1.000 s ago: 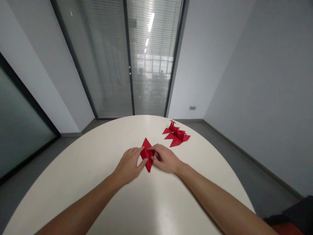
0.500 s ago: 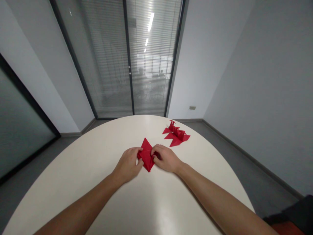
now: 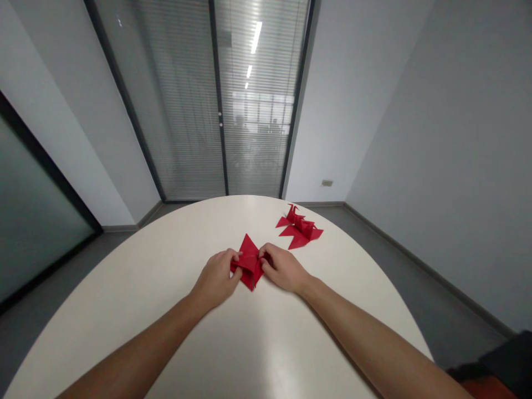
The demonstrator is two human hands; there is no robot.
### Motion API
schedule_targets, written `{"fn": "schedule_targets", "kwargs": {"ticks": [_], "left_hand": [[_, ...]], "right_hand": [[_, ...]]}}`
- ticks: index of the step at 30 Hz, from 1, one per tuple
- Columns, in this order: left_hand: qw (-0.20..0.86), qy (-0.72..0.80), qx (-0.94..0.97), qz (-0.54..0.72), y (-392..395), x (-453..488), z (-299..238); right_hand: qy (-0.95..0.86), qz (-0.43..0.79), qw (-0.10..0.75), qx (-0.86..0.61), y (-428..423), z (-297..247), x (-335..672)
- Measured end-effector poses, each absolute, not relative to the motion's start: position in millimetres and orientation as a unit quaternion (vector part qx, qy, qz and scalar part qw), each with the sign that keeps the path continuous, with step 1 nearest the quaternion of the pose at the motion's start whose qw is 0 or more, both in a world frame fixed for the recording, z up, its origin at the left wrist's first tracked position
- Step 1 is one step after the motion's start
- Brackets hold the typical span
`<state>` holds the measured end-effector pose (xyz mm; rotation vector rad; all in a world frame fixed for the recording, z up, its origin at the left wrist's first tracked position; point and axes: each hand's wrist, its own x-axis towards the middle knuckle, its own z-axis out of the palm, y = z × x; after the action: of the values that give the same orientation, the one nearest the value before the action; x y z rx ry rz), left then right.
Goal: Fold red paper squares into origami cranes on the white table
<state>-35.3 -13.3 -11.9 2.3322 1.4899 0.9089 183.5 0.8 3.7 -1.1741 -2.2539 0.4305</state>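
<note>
A folded piece of red origami paper [image 3: 248, 261] lies on the table between my hands, its far tip a flat point. The near layer is lifted and spread, with a dark hollow beneath its edge. My left hand [image 3: 216, 277] pinches the paper's left corner between thumb and fingers. On the other side, my right hand [image 3: 283, 269] pinches the right edge, its fingertips curled and partly hidden. Beyond my right hand sit red folded-paper cranes [image 3: 300, 228], close together with wings spread; neither hand touches them.
The round white table [image 3: 178, 343] has its curved far edge near a glass partition with blinds [image 3: 257, 155]. Grey walls stand at both sides. A dark and red object [image 3: 499, 366], perhaps a chair, shows at the lower right beyond the table edge.
The paper's near layer has been raised and opened, where it lay flatter before. My left hand has shifted slightly left, and my right fingers have moved a little up. The cranes have not moved.
</note>
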Motion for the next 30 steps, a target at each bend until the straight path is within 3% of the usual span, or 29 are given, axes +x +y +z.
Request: {"fn": "schedule_targets", "kwargs": {"ticks": [20,30], "left_hand": [[0.117,0.546,0.77,0.309,-16.2,-35.5,-8.1],[0.048,0.546,0.789,0.277,-21.1,-33.3,-3.4]], "right_hand": [[-0.829,0.158,0.296,-0.447,0.7,1.7,181.5],[-0.802,0.166,0.319,-0.477,3.1,2.7,180.6]]}}
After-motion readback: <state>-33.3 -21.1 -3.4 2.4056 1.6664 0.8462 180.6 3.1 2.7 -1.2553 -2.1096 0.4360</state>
